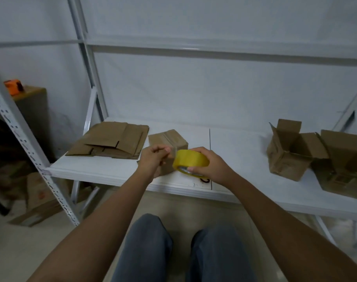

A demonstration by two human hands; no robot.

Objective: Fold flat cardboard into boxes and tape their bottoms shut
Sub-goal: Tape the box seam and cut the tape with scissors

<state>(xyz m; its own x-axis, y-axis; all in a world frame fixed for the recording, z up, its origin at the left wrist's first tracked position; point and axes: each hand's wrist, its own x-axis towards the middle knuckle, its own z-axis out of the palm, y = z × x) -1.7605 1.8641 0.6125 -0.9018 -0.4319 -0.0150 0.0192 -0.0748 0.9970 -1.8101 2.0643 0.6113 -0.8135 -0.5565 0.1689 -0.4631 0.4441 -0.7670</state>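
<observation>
The left hand point(155, 159) is curled, pinching the tape end; a yellow tape roll point(190, 162) is gripped by the right hand point(209, 166) — both just before the small box point(169, 142).

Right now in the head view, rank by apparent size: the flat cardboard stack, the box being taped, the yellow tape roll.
1. Flat cardboard stack, largest.
2. Box being taped, partly hidden behind both hands.
3. Yellow tape roll, smallest, though nearest the camera.

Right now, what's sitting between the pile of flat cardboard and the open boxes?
In the head view, the small folded box, with both hands in front holding a yellow tape roll; beyond that, bare white shelf.
</observation>
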